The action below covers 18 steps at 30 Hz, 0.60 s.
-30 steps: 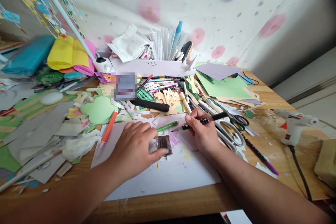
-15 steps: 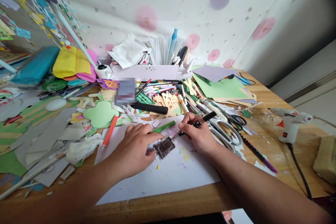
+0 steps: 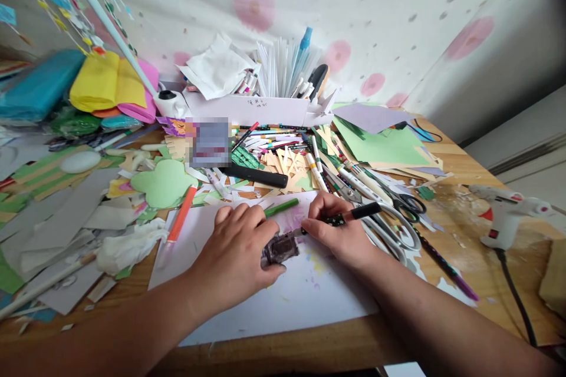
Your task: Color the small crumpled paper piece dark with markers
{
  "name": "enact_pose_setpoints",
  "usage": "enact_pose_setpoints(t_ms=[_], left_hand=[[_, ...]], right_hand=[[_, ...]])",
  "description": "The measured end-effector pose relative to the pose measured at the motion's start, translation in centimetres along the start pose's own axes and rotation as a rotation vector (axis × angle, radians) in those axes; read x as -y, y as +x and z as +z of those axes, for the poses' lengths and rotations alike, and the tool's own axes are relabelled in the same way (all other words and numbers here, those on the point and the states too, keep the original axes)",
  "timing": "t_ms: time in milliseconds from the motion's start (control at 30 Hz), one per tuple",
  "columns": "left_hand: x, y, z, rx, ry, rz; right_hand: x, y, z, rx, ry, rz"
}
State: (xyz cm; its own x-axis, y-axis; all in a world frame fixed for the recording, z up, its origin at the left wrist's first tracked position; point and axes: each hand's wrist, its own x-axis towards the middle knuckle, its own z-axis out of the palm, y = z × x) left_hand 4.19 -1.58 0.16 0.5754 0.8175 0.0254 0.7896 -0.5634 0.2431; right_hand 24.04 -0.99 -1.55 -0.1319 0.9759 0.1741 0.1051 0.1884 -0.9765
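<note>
My right hand [image 3: 338, 227] is closed round a black marker [image 3: 333, 219] with white dots, its tip end low over a small dark brown rectangular piece [image 3: 285, 247]. That piece has a ragged edge and a darker middle, and lies on white paper [image 3: 221, 327]. Thumb and forefinger of my left hand [image 3: 239, 247] grip it from the left; its left end is partly hidden by them. A green marker [image 3: 283, 207] lies just beyond my left fingers. To the left rests an orange-red marker [image 3: 182, 215].
White-handled scissors [image 3: 398, 227] and a dotted pen with a purple end [image 3: 455, 277] lie right. A glue gun [image 3: 504, 212] stands at far right. Paper scraps and a green cloud-shaped cutout [image 3: 161, 182] cover the left; behind are loose pens and a white box [image 3: 265, 111].
My left thumb and forefinger have closed in around the dark piece. The marker in my right hand has tilted flatter, its tip end closer to the piece. The camera view has shifted slightly.
</note>
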Motion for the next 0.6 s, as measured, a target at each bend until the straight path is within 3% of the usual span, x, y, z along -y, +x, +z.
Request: enact_pose_setpoints(t_ms=[333,600], left_hand=[[1.1,-0.4,-0.5,0.055,-0.092,-0.004],[1.6,-0.8,-0.7,0.082,-0.119,0.020]], right_hand=[[1.0,-0.8,0.7,0.182,-0.053,-0.042],[3.0,-1.3,1.3,0.306,-0.381,-0.295]])
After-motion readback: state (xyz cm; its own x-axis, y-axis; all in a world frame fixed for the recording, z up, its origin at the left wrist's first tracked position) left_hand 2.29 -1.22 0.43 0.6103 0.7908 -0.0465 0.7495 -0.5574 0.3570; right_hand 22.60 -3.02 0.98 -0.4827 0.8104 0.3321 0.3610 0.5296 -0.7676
